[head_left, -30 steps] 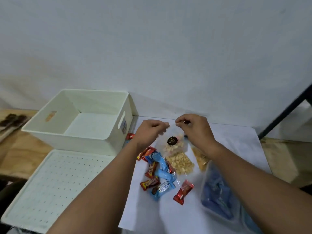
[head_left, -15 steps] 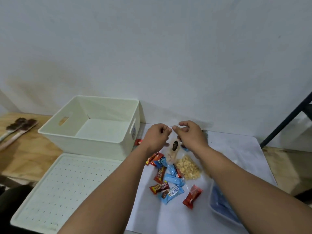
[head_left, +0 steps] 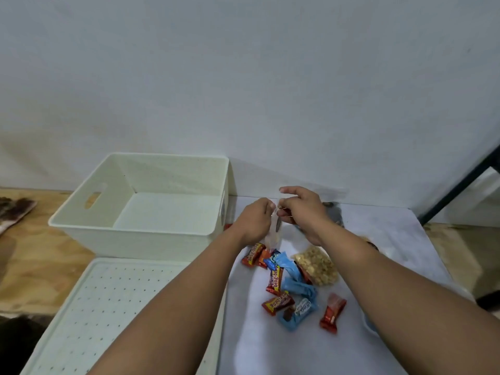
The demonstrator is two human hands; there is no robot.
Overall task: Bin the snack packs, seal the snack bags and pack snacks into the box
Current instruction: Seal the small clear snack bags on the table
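My left hand [head_left: 254,220] and my right hand [head_left: 303,211] both pinch the top of a small clear snack bag [head_left: 273,234] with a dark round sticker. The bag hangs edge-on between them, above the white sheet [head_left: 270,347]. Below the hands lie several red and blue snack packs [head_left: 290,289] in a loose pile. A second clear bag of pale round snacks [head_left: 316,265] lies flat to their right. The empty cream box [head_left: 130,228] stands left of my hands.
The perforated cream lid [head_left: 108,307] lies flat in front of the box on the wooden table [head_left: 40,261]. A dark object [head_left: 334,212] lies behind my right hand. A black bar [head_left: 460,185] leans at the right. The wall is close behind.
The bag has been lifted and turned from facing me to edge-on, with my hands drawn closer together at its top. The view has shifted right and tilted up.
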